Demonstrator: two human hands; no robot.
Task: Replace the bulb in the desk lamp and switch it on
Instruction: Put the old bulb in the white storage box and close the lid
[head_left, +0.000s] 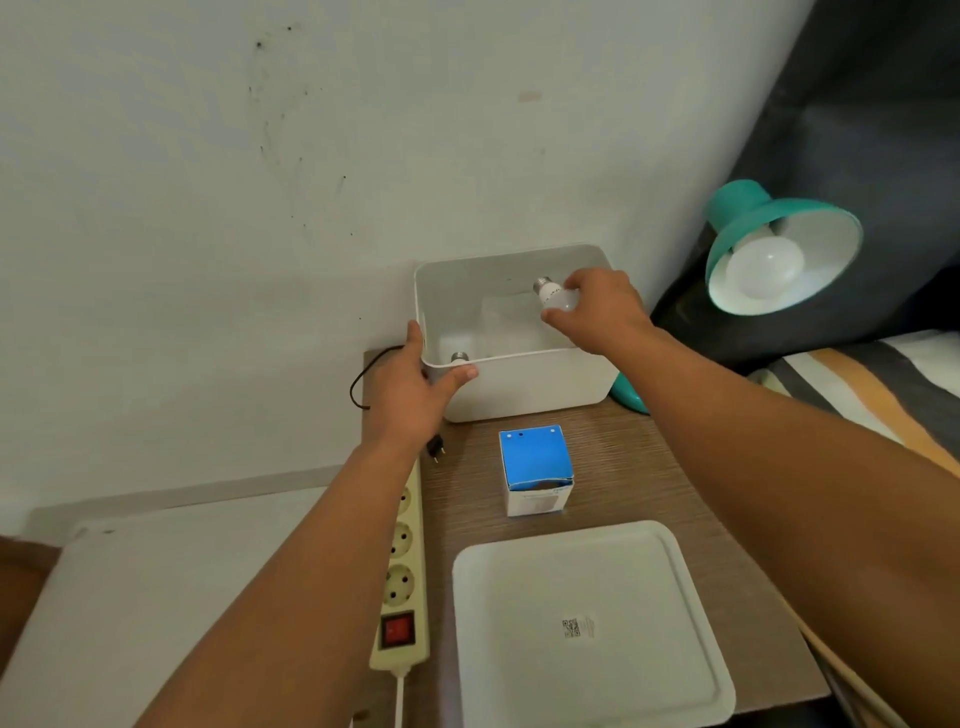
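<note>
A teal desk lamp (748, 218) stands at the right, its shade tilted toward me with a white bulb (763, 270) screwed inside. My right hand (602, 312) holds a second white bulb (555, 296) above the open white storage box (530, 384), metal screw base pointing up and left. My left hand (415, 389) grips the box's front left corner. Another bulb's metal base (459, 357) shows inside the box near that corner.
A blue and white bulb carton (537, 467) stands in front of the box. The box's white lid (592, 623) lies nearer me on the wooden table. A power strip (402, 571) with a red switch runs along the table's left edge; a black plug (435, 448) lies beside it.
</note>
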